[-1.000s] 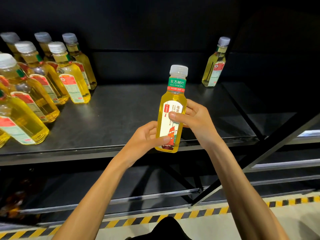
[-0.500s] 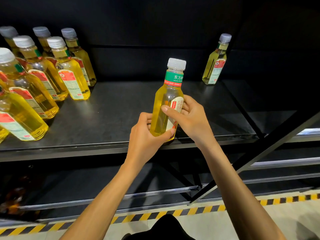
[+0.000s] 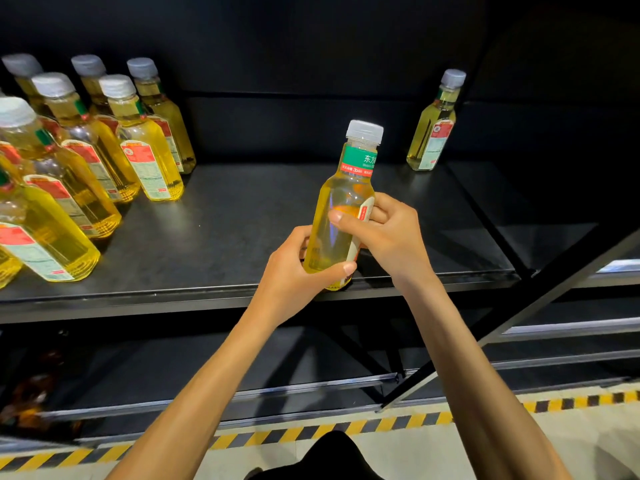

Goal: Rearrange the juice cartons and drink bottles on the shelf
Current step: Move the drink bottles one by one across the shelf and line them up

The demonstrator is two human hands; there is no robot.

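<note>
Left hand [image 3: 294,268] and right hand [image 3: 391,233] both curl round a yellow bottle [image 3: 341,216], upright at frame centre by the shelf [image 3: 225,230] front edge, seemingly not yet placed; grouped bottles [image 3: 86,150] stand left, a lone bottle [image 3: 433,129] upper right

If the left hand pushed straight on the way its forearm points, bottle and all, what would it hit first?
Probably nothing soon: past the left hand and held bottle lies bare shelf, then the dark back panel. The lone bottle stands right of that line, though depth is unclear.
</note>
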